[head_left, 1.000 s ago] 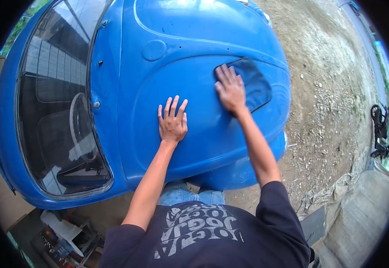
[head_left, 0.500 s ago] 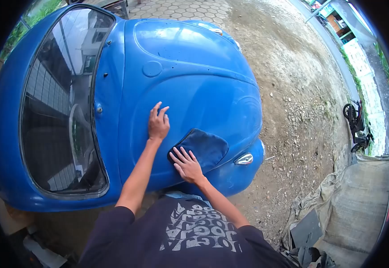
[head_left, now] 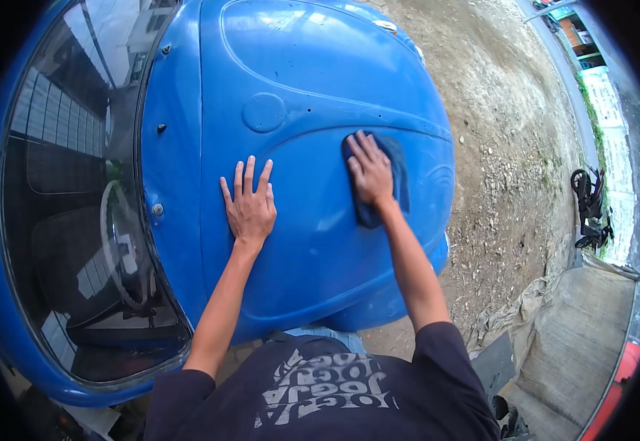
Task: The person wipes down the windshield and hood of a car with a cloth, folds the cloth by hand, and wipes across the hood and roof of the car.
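Observation:
A blue car with a rounded hood [head_left: 313, 242] lies in front of me. My left hand [head_left: 250, 213] rests on the hood near the windshield, open, its fingers spread and nothing in it. Further along, toward the car's nose, my right hand [head_left: 371, 173] presses a dark blue cloth [head_left: 399, 169] against the hood. Its fingers lie close together over the cloth's left part, and the palm covers some of it. The cloth is bunched and hangs out to the right of and below the hand.
Left of the hood is the windshield [head_left: 77, 220], with a steering wheel [head_left: 125, 250] behind the glass. Washer nozzles or wiper posts stick up along the cowl. Gravel ground [head_left: 504, 169] runs past the nose, with a motorcycle [head_left: 590, 209] and a grey tarp [head_left: 577, 338] on the right.
My right hand and the cloth have moved away from me and to the right, up the hood. My left hand has come down flat onto the hood with its fingers spread. The view has shifted closer.

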`<state>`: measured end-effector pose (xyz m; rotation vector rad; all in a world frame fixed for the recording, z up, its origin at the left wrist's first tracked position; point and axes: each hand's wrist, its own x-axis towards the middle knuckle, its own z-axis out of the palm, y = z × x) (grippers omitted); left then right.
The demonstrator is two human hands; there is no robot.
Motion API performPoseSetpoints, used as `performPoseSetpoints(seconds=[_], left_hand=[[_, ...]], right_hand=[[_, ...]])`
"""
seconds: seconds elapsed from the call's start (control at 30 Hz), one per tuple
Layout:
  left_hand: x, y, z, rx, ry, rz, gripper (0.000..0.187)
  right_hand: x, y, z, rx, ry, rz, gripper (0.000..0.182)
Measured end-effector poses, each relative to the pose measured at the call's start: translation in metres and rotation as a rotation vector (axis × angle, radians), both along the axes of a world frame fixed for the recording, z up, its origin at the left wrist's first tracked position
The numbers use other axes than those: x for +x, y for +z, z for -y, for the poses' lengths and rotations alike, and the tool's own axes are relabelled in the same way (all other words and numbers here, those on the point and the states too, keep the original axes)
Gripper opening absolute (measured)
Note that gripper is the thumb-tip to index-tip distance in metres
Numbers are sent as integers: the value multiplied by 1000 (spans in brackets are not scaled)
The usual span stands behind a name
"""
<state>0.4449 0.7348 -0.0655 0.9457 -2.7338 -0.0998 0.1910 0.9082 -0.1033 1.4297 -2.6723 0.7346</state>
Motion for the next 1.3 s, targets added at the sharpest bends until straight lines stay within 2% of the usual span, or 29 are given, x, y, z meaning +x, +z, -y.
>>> performPoseSetpoints(seconds=[0.13,0.23,0.37,0.47,0.53,0.67,0.8,1.07,1.17,1.2,1.27,1.3], left_hand=[[-3,3,0,31,17,30,52],[-4,3,0,41,32,48,51],[1,3,-3,52,31,55,51],[-4,3,0,31,34,35,51],[-4,2,1,18,35,15,51],[-2,3,-1,1,19,-25,50],[-1,-3,1,-9,7,-67,50],[-1,-14,3,-14,-15,-138,48],[4,-17,22,102,-92,-211,50],[3,-17,30,171,-127,-224,50],[6,14,48,192,-161,-230,52],[10,21,56,203,-169,-228,52]], right_hand=[[-88,-24,29,-39,-153,-47,51],[-144,-35,46,76,-261,-14,52],[-154,-38,53,70,-291,-4,52],[-113,-23,66,64,-113,-40,50],[-43,3,75,-5,9,-76,50],[70,32,57,36,284,-18,54],[153,32,16,38,344,-44,55],[309,31,-90,135,332,114,56],[320,38,-94,145,327,126,55],[305,34,-89,115,366,120,53],[262,26,-77,55,453,130,51],[244,31,-61,64,410,78,49]])
